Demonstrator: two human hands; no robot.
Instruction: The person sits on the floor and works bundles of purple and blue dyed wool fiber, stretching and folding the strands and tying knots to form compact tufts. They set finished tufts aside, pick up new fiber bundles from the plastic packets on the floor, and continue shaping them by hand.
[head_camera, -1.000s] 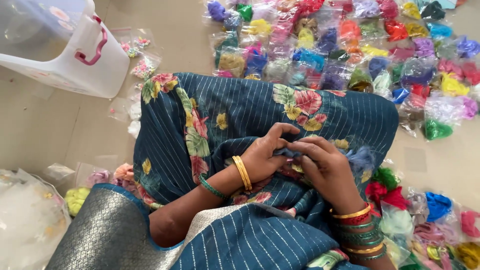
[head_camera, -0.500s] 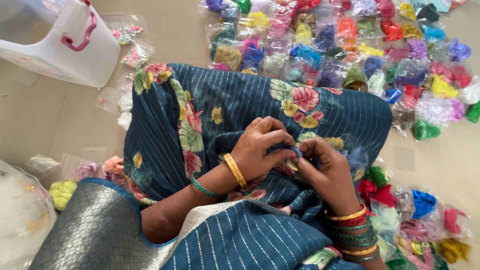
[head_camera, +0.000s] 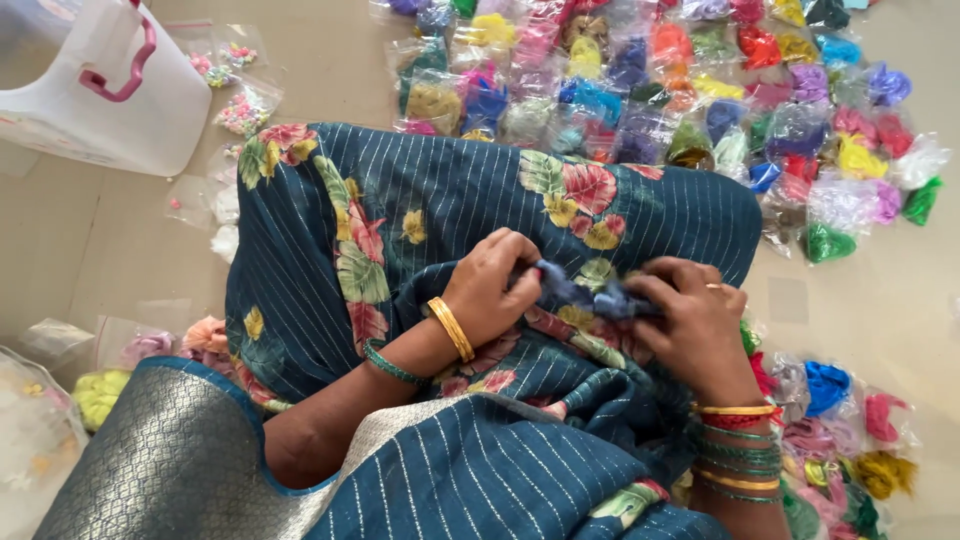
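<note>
Seated figure, overhead view. Left hand (head_camera: 492, 290) and right hand (head_camera: 695, 320) pinch a soft blue-grey tuft (head_camera: 585, 292) between closed fingertips, over the lap of a teal floral sari (head_camera: 420, 210). Packets of coloured pieces (head_camera: 690, 90) crowd the far floor; a white plastic container (head_camera: 95, 95) stands far left, bare floor between.

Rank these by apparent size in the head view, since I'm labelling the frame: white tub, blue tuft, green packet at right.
1. white tub, cut off by the frame edge
2. green packet
3. blue tuft, partly hidden by both hands, so its rank against the packet is unsure
</note>
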